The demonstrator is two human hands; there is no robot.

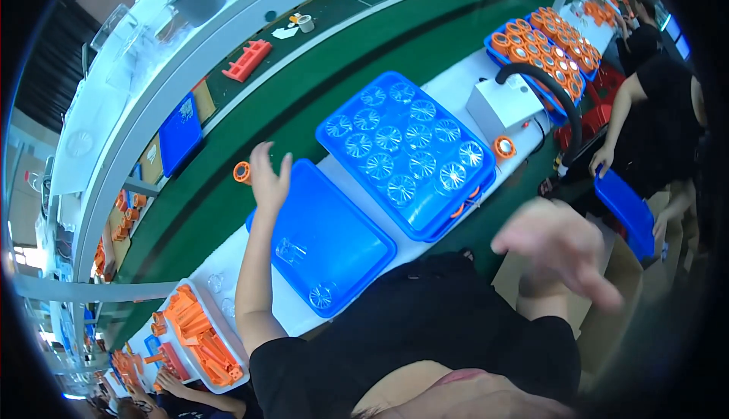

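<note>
My left hand (269,180) is held up over the far left edge of a blue tray (334,225), fingers apart and nothing in them. Two clear round plastic pieces (320,295) lie in that tray. An orange ring-shaped part (241,172) sits just left of the hand, on the green conveyor. My right hand (558,248) hangs in the air to the right, slightly blurred, fingers spread and holding nothing. Between the hands, a second blue tray (334,132) carries several clear round pieces in rows. It rests on another tray, with orange parts showing at the edge.
Right of the trays stand a white box (505,107) with a black hose (558,88) and an orange round part (504,146). Beyond are trays of orange parts (543,50). A white bin (237,354) of orange pieces is lower left. A co-worker holds a blue tray (626,214) at right.
</note>
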